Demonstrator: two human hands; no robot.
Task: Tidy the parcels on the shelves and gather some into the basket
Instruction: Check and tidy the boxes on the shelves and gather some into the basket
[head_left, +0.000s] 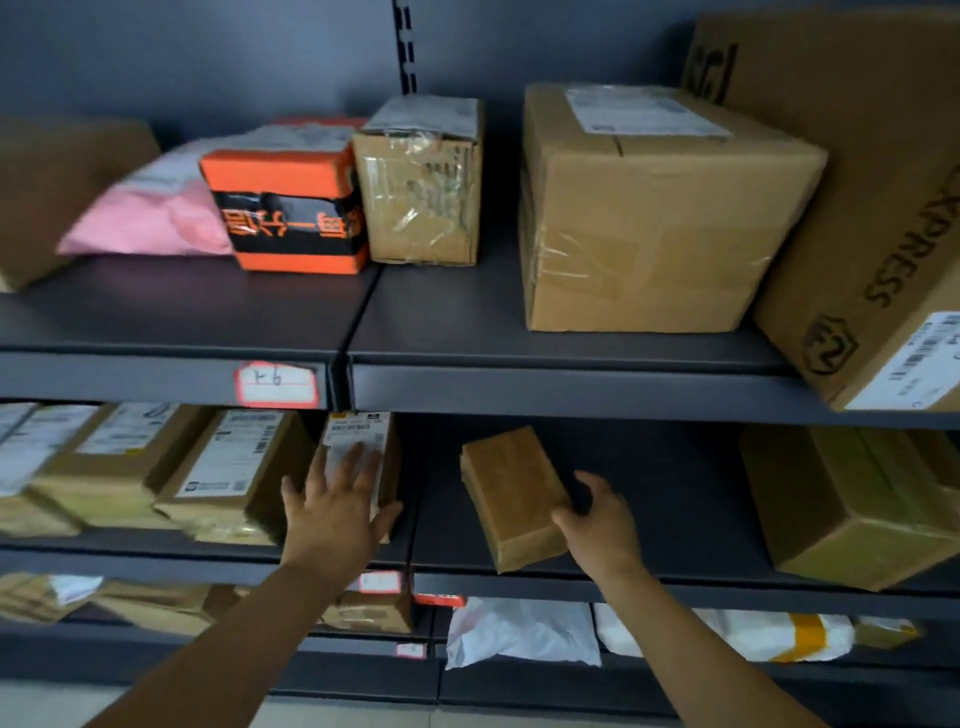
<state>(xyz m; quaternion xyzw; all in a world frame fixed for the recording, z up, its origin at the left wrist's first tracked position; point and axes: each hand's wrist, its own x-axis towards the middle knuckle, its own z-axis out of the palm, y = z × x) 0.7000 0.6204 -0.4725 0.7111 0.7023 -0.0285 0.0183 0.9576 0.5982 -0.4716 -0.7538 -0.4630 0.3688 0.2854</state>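
Note:
On the middle shelf (675, 545) a small brown parcel (511, 493) lies tilted, and my right hand (597, 519) grips its right front corner. To the left, my left hand (340, 501) presses flat, fingers spread, against the face of a labelled cardboard parcel (363, 441) that stands at the right end of a leaning row of labelled boxes (223, 467). No basket is in view.
The top shelf (467, 322) holds a pink bag (150, 218), an orange-and-black box (291, 213), a taped small box (421, 182), a big carton (649, 208) and an EXPRESS carton (872, 208). Another carton (852, 509) sits middle right. White bags (519, 631) lie below.

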